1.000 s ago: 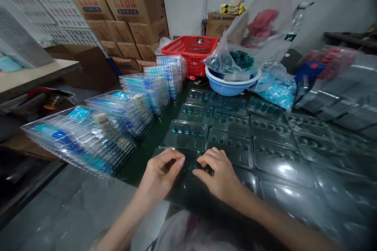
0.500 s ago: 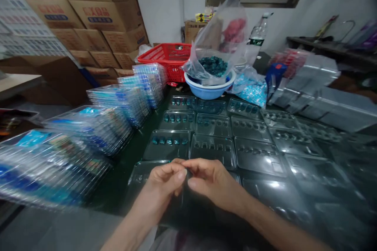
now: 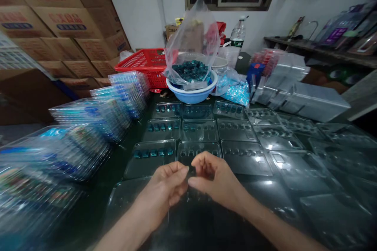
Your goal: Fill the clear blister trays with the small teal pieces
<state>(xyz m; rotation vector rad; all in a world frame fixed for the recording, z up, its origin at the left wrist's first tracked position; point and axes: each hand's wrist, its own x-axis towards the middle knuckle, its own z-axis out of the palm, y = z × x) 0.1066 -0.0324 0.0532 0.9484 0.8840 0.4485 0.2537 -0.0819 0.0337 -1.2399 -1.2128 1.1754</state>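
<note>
My left hand is closed in a pinch, thumb tip pressed against the index finger; whatever it holds, if anything, is too small to make out. Beside it, my right hand has its thumb and index finger apart, with nothing visible between them. Both hands hover over clear plastic trays laid in rows on a dark table. Teal pieces fill the slots of the tray beyond my left hand. Another clear tray, just past my fingertips, is partly hidden by my right hand.
Behind the trays stand a blue basin with a bag of teal pieces, a red basket and a bag of light-blue pieces. Stacked filled packs line the left; clear plastic stacks sit at the right.
My fingertips were together half a second ago; now the right hand's thumb and index finger have parted and the hands are slightly separated. The view has swung to the right.
</note>
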